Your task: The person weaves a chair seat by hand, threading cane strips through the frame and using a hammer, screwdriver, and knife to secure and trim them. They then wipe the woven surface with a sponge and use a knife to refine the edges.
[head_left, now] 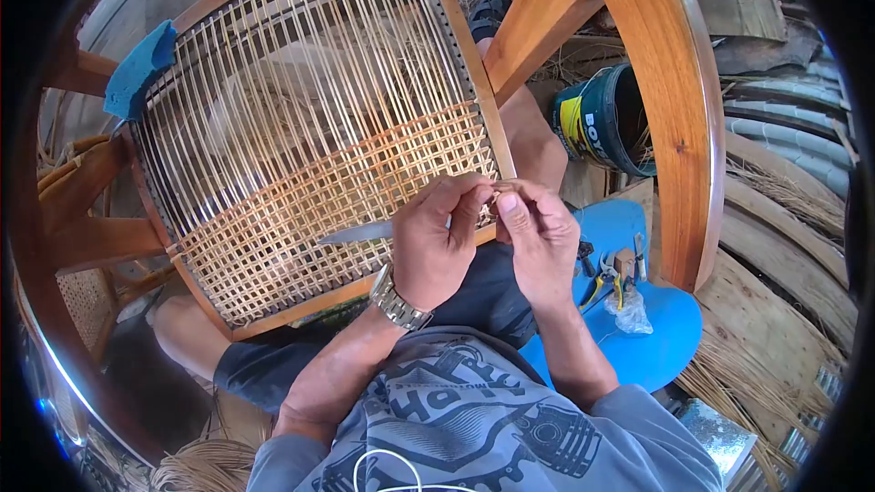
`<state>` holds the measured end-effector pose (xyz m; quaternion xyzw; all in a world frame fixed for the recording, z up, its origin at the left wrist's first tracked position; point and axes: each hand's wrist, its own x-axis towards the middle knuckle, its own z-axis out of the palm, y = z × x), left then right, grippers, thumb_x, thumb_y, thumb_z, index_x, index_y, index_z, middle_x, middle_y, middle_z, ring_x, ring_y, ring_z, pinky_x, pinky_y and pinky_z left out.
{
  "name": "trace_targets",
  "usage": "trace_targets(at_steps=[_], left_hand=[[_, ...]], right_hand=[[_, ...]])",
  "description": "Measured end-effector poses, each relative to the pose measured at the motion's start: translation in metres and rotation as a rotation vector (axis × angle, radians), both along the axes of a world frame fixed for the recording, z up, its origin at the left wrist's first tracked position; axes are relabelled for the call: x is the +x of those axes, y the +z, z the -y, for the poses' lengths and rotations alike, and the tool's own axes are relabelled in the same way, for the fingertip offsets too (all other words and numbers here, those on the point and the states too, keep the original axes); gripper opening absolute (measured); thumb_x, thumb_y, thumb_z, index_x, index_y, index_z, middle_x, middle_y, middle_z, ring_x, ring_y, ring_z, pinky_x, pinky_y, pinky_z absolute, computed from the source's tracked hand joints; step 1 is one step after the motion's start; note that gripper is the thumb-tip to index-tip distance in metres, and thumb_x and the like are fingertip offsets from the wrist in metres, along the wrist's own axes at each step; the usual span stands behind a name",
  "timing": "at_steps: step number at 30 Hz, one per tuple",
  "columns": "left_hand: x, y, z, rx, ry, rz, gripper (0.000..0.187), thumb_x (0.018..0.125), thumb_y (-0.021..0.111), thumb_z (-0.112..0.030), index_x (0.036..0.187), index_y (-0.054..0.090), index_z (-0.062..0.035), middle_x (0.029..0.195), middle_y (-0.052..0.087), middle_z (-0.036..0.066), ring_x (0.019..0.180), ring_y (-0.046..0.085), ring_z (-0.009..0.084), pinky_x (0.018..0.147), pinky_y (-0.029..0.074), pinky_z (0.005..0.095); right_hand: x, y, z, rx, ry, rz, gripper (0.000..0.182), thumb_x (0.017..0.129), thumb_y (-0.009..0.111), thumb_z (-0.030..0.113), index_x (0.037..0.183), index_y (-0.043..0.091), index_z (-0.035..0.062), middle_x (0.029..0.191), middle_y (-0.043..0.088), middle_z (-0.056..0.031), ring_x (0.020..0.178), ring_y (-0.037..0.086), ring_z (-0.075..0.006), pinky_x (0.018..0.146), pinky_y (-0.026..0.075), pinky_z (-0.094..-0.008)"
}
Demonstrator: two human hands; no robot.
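A wooden chair frame with a half-woven cane panel (pixel 310 210) lies tilted across my lap. Its lower part is a close open-square weave, while single strands (pixel 301 64) span the upper part. My left hand (pixel 436 241), with a watch on the wrist, is closed above the panel's lower right edge. From it a flat pointed blade, like a knife (pixel 355 233), sticks out to the left; its handle is hidden. My right hand (pixel 542 241) is closed beside it, thumb and finger pinched. Both sets of fingertips meet on what looks like a thin cane strand (pixel 497 189), mostly hidden.
A blue stool (pixel 656 333) at my right bears yellow-handled pliers (pixel 602 282), other small tools and a clear plastic bag (pixel 629 312). Beyond stands a dark green bucket (pixel 606 118). A blue sponge-like piece (pixel 138 73) sits at the frame's upper left. Curved chair wood (pixel 679 128) rises right.
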<state>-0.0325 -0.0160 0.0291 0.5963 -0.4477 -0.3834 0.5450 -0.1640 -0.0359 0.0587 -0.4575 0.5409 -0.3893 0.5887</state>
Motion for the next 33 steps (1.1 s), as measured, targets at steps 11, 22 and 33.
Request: trace_targets(at_steps=[11, 22, 33], left_hand=[[0.0, -0.01, 0.017, 0.006, 0.052, -0.167, 0.006, 0.096, 0.067, -0.006, 0.101, 0.07, -0.0035, 0.08, 0.068, 0.01, 0.07, 0.067, 0.0233, 0.064, 0.053, 0.0318], [0.029, -0.024, 0.055, -0.041, -0.035, 0.726, 0.02, 0.087, 0.073, -0.014, 0.105, 0.073, -0.0059, 0.121, 0.061, 0.01, 0.113, 0.054, 0.0335, 0.096, 0.043, 0.0466], [0.031, -0.04, 0.059, -0.017, -0.073, 0.668, 0.034, 0.078, 0.081, -0.013, 0.109, 0.071, -0.004, 0.13, 0.056, 0.014, 0.118, 0.052, 0.0351, 0.099, 0.042, 0.0466]], right_hand=[[0.009, -0.014, 0.022, 0.059, -0.023, 0.035, 0.011, 0.104, 0.063, 0.012, 0.104, 0.062, 0.0005, 0.092, 0.063, 0.0014, 0.075, 0.049, -0.001, 0.064, 0.042, -0.0185], [0.006, -0.055, 0.074, -0.543, 0.102, -0.544, 0.003, 0.095, 0.068, 0.002, 0.096, 0.066, -0.0004, 0.082, 0.062, -0.0086, 0.07, 0.059, -0.0154, 0.064, 0.047, -0.0284], [0.015, -0.063, 0.083, -0.714, 0.1, -0.771, 0.01, 0.098, 0.067, 0.013, 0.098, 0.067, 0.0023, 0.088, 0.067, -0.0113, 0.073, 0.065, -0.0249, 0.068, 0.052, -0.0331]])
